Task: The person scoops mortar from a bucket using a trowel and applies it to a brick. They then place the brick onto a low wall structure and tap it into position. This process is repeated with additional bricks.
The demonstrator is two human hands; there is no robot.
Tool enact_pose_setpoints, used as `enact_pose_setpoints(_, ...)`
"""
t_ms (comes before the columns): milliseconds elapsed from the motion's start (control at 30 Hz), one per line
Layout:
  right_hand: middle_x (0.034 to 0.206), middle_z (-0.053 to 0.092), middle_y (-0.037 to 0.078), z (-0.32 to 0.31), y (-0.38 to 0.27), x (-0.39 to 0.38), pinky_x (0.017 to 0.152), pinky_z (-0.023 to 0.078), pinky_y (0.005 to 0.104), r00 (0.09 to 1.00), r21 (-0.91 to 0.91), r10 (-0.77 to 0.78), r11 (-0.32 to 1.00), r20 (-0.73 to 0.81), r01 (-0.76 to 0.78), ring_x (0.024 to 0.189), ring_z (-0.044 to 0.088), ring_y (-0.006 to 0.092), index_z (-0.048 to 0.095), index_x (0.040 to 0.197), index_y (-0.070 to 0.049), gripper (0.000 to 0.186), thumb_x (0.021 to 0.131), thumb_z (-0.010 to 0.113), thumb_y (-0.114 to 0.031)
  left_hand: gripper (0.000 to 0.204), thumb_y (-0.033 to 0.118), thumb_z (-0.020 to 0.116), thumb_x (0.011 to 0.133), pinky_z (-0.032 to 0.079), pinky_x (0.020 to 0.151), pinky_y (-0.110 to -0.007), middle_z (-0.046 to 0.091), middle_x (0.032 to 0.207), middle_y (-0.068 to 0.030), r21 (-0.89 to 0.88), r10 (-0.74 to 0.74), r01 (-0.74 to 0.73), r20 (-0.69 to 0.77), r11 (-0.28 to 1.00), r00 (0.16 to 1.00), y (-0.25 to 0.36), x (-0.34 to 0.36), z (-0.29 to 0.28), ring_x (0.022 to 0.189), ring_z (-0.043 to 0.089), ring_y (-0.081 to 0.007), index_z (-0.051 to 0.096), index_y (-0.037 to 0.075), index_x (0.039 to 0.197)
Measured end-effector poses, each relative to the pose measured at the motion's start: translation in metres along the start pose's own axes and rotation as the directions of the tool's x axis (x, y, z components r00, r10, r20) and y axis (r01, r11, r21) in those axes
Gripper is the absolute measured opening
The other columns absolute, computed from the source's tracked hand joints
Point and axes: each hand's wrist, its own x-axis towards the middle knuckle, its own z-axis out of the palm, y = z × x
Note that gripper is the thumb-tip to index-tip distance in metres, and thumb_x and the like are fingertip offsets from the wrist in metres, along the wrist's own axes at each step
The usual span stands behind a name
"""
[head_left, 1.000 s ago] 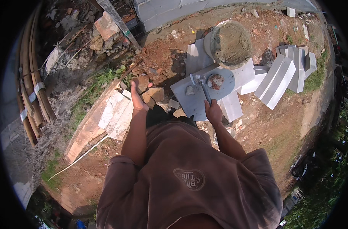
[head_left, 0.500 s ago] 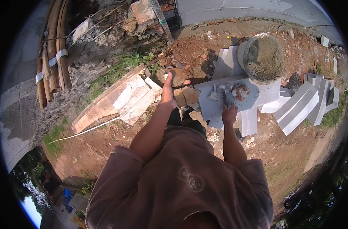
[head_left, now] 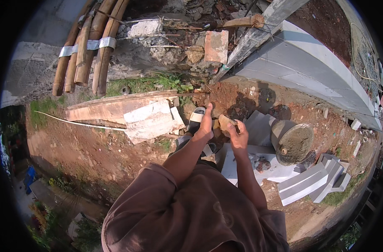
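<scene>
A tan, rough-edged stone (head_left: 226,122) is gripped between the thumb and fingers of my right hand (head_left: 237,136). Left of it, my left hand (head_left: 206,124) is held edge-up with its thumb stretched forward, seemingly open; its other fingers are mostly hidden. More brown stone shows in the gap between the hands. To the right, a pale board (head_left: 231,166) bears a lump of mortar (head_left: 261,163), partly behind my right forearm. Past it a bucket (head_left: 292,143) of grey mortar stands tilted in view. My sandalled foot (head_left: 195,117) is beside my left hand.
Pale blocks (head_left: 302,182) lie stacked at the right. White-faced slabs (head_left: 151,119) rest on a long wooden plank (head_left: 95,111) at the left. Bamboo poles (head_left: 88,50) are bundled at the upper left. A concrete post (head_left: 258,38) and grey wall (head_left: 305,63) stand beyond.
My right hand has left the mortar board and come over beside my left hand, closing on the stone. The view has turned, so the surroundings sit differently.
</scene>
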Motion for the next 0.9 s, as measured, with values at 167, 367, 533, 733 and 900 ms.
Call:
enact_pose_setpoints(167,0.087,0.060,0.008,0.070,-0.088,0.104,0.073,0.047,0.0280,0.975,0.231,0.224,0.948,0.009,-0.220,0.082,0.057,0.0122,0.056,0.102,0.002,0.027,0.082,0.064,-0.015,0.049,0.057,0.042,0.089,0.042,0.043,-0.029,0.063,0.085,-0.0072,0.153,0.031,-0.031,0.000,0.988,1.000,0.071,0.007,-0.029,0.050,0.051,-0.0136,0.053,0.012,0.107)
enact_pose_setpoints(367,0.097,0.063,0.021,0.165,-0.075,0.271,0.080,0.046,0.0365,1.000,-0.321,-0.015,0.947,0.002,0.015,0.091,0.061,0.0303,0.058,0.106,0.001,0.043,0.073,0.070,-0.024,0.052,0.056,0.047,0.087,0.042,0.039,-0.027,0.062,0.079,-0.0080,0.135,0.069,-0.037,-0.240,0.990,0.968,0.105,-0.009,-0.121,0.044,0.049,-0.0134,0.053,0.009,0.109)
enact_pose_setpoints(533,0.099,0.063,0.021,0.214,-0.044,0.355,0.082,0.046,0.0398,0.985,-0.374,-0.169,0.913,0.010,0.161,0.095,0.059,0.0361,0.059,0.107,-0.001,0.040,0.076,0.066,-0.024,0.058,0.060,0.046,0.085,0.041,0.038,-0.028,0.062,0.080,-0.0096,0.087,0.068,-0.033,-0.442,0.996,0.895,0.110,-0.025,-0.181,0.043,0.047,-0.0143,0.053,0.007,0.107)
enact_pose_setpoints(733,0.101,0.062,0.021,0.217,-0.094,0.335,0.082,0.047,0.0452,0.978,-0.690,-0.189,0.696,0.087,0.196,0.099,0.057,0.0372,0.058,0.113,-0.008,0.038,0.080,0.062,-0.026,0.058,0.061,0.045,0.085,0.040,0.039,-0.028,0.061,0.079,-0.0107,0.061,-0.035,0.077,-0.515,0.995,0.856,0.110,-0.022,-0.204,0.042,0.047,-0.0145,0.054,0.007,0.105)
enact_pose_setpoints(900,0.100,0.063,0.020,0.221,-0.093,0.352,0.078,0.048,0.0463,0.989,-0.783,-0.037,0.607,0.140,0.134,0.093,0.060,0.0379,0.059,0.109,-0.007,0.036,0.080,0.062,-0.028,0.048,0.053,0.050,0.087,0.040,0.038,-0.026,0.061,0.073,-0.0082,0.141,0.043,0.020,-0.431,0.990,0.901,0.119,-0.004,-0.168,0.043,0.049,-0.0136,0.057,0.006,0.095)
